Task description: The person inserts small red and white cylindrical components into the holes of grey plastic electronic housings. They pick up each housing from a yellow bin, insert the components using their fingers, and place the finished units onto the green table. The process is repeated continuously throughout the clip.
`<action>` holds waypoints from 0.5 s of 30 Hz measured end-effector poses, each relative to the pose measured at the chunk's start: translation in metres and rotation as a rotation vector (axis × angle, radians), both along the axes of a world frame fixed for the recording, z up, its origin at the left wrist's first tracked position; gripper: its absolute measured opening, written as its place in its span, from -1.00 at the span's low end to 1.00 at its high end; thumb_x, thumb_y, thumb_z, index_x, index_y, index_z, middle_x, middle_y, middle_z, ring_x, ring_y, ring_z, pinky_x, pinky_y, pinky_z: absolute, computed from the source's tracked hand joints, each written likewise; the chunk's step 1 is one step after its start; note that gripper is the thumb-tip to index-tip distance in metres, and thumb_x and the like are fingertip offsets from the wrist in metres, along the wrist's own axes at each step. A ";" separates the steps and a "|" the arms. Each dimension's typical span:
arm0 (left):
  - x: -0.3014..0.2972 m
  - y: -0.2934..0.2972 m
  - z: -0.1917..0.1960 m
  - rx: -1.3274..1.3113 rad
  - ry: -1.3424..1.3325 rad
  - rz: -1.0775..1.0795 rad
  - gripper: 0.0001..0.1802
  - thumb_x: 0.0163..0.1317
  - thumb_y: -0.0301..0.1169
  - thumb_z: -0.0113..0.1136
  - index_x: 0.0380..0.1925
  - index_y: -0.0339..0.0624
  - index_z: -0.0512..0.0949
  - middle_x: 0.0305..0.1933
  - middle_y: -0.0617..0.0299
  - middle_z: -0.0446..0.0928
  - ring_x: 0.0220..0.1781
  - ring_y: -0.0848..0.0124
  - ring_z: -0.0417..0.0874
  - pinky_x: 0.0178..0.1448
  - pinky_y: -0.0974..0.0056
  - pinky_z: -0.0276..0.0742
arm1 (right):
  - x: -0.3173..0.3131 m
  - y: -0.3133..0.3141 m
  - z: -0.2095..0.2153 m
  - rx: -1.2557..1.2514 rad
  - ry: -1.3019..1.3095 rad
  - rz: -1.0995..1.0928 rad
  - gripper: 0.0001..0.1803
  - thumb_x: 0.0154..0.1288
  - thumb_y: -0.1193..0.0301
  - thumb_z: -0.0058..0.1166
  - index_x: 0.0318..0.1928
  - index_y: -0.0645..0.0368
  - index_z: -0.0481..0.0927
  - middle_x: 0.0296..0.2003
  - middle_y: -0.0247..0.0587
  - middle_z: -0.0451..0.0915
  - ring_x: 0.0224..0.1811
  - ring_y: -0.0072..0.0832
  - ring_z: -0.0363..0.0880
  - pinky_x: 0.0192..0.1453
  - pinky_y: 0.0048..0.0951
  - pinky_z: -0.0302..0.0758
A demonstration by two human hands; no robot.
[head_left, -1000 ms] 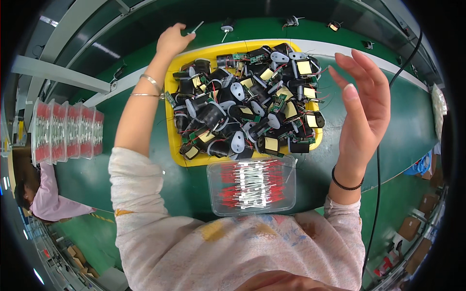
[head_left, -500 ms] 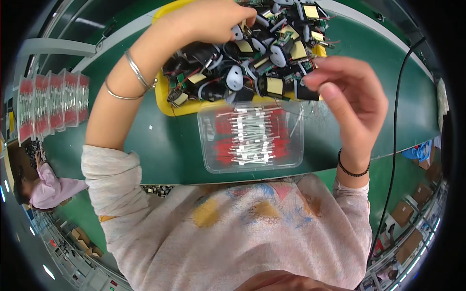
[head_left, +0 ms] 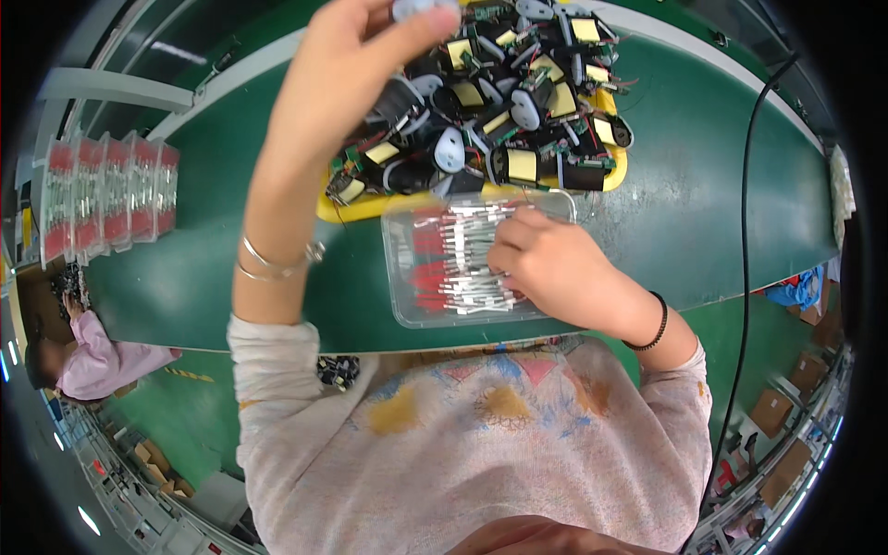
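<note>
Over the far side of a yellow tray (head_left: 344, 209), my left hand (head_left: 365, 42) is closed on a grey oval-topped piece (head_left: 421, 9); the rest of that piece is cut off by the upper edge. The tray is heaped with black assemblies (head_left: 523, 111) that have grey oval caps, yellow pads and green circuit boards. In front of the tray stands a clear plastic box (head_left: 404, 313) with many thin white-and-red strips (head_left: 467, 254). My right hand (head_left: 546, 264) reaches into it with fingertips pinched together among the strips. What they grip, if anything, is hidden.
More clear boxes of red-and-white strips (head_left: 111, 194) stand in a row at the left. A black cable (head_left: 747, 203) runs down past the right side of the green table (head_left: 684, 185). Another person in pink (head_left: 111, 356) is at the far left.
My right hand has come down from the tray's right side into the clear box. My left hand has pulled back leftward from the heap with a grey-topped piece.
</note>
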State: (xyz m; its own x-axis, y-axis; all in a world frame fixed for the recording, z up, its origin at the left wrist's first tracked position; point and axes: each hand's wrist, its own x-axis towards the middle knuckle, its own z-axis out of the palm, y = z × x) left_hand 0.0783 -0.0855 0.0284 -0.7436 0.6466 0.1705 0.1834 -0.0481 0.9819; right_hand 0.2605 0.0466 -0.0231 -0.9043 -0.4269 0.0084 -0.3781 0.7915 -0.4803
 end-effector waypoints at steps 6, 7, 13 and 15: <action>0.024 -0.014 -0.001 0.131 0.134 -0.028 -0.61 -0.05 -0.55 0.27 -0.15 -0.26 0.46 -0.19 0.26 0.51 -0.18 0.55 0.51 -0.06 0.44 0.38 | -0.003 0.002 0.012 0.062 0.017 0.040 -0.82 -0.17 0.44 0.14 -0.50 0.14 0.42 -0.44 -0.28 0.42 -0.24 -0.31 0.47 -0.19 -0.34 0.45; 0.028 -0.016 0.001 0.115 0.224 0.000 -0.58 -0.09 -0.55 0.30 -0.15 -0.25 0.45 -0.19 0.28 0.51 -0.23 0.57 0.50 -0.12 0.46 0.37 | -0.005 0.004 0.018 0.017 -0.011 0.052 -0.84 -0.15 0.46 0.13 -0.49 0.15 0.44 -0.44 -0.27 0.44 -0.27 -0.31 0.48 -0.21 -0.36 0.45; 0.030 -0.024 0.006 0.126 0.495 0.013 -0.63 -0.23 -0.51 0.36 -0.30 -0.19 0.55 -0.33 0.32 0.52 -0.34 0.53 0.44 -0.23 0.47 0.32 | -0.026 0.027 0.066 -0.647 -0.390 0.071 -0.83 -0.06 0.55 0.16 -0.37 0.22 0.51 -0.41 -0.25 0.54 -0.35 -0.44 0.53 -0.29 -0.49 0.46; 0.029 -0.025 0.011 0.143 0.516 -0.023 -0.64 -0.25 -0.49 0.37 -0.33 -0.17 0.57 -0.39 0.34 0.51 -0.32 0.51 0.43 -0.23 0.46 0.32 | -0.031 0.033 0.078 -0.849 -0.295 0.014 -0.81 -0.03 0.59 0.16 -0.32 0.23 0.52 -0.39 -0.26 0.56 -0.35 -0.53 0.53 -0.28 -0.53 0.46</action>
